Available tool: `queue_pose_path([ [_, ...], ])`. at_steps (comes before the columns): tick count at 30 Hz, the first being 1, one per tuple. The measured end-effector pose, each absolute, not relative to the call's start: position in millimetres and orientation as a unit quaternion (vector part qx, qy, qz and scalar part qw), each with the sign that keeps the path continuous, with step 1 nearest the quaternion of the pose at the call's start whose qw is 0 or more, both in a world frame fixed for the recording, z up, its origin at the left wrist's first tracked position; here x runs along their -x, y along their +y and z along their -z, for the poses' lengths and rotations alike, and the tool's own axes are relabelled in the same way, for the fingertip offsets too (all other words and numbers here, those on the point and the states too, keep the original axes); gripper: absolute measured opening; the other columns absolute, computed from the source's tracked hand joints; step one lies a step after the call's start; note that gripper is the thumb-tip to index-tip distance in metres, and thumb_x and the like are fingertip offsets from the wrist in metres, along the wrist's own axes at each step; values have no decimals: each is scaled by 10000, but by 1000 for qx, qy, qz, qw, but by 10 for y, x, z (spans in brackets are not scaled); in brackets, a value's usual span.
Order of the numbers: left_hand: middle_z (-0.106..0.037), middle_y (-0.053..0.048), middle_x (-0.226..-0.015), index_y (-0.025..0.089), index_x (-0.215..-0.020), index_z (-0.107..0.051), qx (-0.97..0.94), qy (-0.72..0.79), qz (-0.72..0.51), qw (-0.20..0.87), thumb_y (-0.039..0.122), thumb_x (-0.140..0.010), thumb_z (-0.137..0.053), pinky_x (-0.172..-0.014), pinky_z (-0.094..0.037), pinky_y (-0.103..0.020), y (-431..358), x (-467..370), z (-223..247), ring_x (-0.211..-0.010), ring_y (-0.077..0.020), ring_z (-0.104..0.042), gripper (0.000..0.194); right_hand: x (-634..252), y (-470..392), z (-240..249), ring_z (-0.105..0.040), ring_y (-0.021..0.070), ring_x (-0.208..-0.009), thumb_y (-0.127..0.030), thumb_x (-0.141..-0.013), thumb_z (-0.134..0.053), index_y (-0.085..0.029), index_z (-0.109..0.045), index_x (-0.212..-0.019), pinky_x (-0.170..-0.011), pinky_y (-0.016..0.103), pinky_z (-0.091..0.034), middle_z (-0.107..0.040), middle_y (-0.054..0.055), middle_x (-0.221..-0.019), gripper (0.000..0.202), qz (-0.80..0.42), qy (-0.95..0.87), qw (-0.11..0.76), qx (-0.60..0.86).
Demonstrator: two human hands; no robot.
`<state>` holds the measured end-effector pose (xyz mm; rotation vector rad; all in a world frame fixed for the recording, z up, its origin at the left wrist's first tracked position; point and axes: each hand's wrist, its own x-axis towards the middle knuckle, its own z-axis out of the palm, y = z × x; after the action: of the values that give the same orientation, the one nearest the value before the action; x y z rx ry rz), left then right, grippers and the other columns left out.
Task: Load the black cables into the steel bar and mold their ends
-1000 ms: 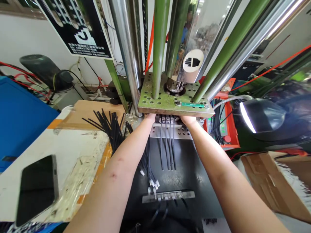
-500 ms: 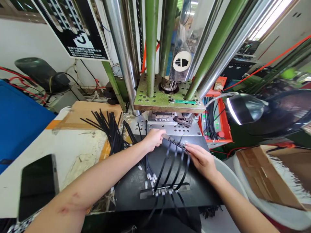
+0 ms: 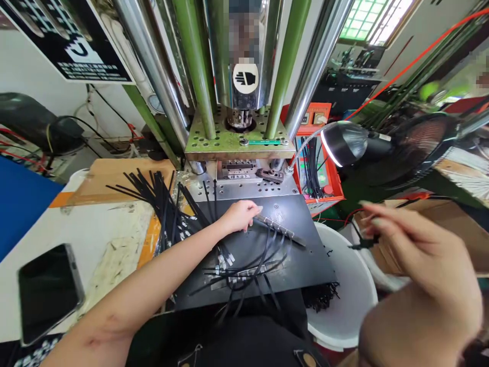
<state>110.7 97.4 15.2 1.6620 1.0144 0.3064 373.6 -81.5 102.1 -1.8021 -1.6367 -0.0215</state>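
My left hand [image 3: 240, 216] pinches the near-left end of a slotted metal bar [image 3: 280, 229] above the black work surface. Black cables [image 3: 263, 255] run from that bar down to a second metal bar [image 3: 248, 275] by the front edge. My right hand [image 3: 420, 255], raised at the right and partly blurred, has thumb and fingers together on a small dark scrap [image 3: 364, 243]. It is over the rim side of a white bin [image 3: 347, 290], where black scraps [image 3: 321, 296] lie. Loose black cables with white ends [image 3: 225, 259] rest left of the bars.
A press with a green plate [image 3: 225, 148] stands straight ahead, a green-handled wrench [image 3: 263, 142] on it. More black cables [image 3: 160, 199] are bundled at left, near a phone [image 3: 49, 290]. A lamp [image 3: 344, 142], a red box [image 3: 324, 196] and a fan [image 3: 424, 148] stand right.
My right hand has left the bar and swung right, towards the bin, with a dark scrap. The bar's right end is lower, and its cables lie flatter. The view has shifted right.
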Motion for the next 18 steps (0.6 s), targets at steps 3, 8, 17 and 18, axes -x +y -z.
queue_pose_path([
  [3, -653, -42, -667, 137, -989, -580, -620, 452, -67, 638, 408, -930, -415, -448, -430, -237, 900, -1062, -157, -457, -146, -598, 323, -3766, -787, -698, -653, 330, -1009, -400, -814, -623, -270, -619, -1222, -847, 520, -553, -677, 136, -1134, 428, -34, -713, 211, 668],
  [8, -688, -86, -991, 196, -1167, -519, -542, 340, -52, 767, 608, -887, -436, -654, -513, -253, 483, -1032, -417, -711, -143, -679, 505, -3151, -287, -213, -489, 230, -1282, 3, -716, -416, -185, -489, -1357, -1042, 443, -449, -499, 127, -1402, 672, -100, -777, 214, 584],
  [17, -704, -29, -869, 208, -1038, -635, -807, 330, 3, 490, 347, -835, -568, -668, -497, -304, 379, -474, -936, -702, -180, -630, 255, -2965, 96, -335, -661, 207, -932, 8, -687, -384, -193, -636, -1068, -823, 353, -542, -706, 66, -995, 499, -146, -751, 280, 580],
  [18, -703, -54, -971, 210, -1056, -640, -849, 361, -40, 383, 321, -846, -553, -783, -493, -353, 494, -437, -942, -843, -220, -642, 253, -2996, 205, -328, -664, 211, -904, -6, -712, -394, -187, -629, -1063, -810, 352, -543, -706, 70, -969, 460, -127, -726, 291, 610],
])
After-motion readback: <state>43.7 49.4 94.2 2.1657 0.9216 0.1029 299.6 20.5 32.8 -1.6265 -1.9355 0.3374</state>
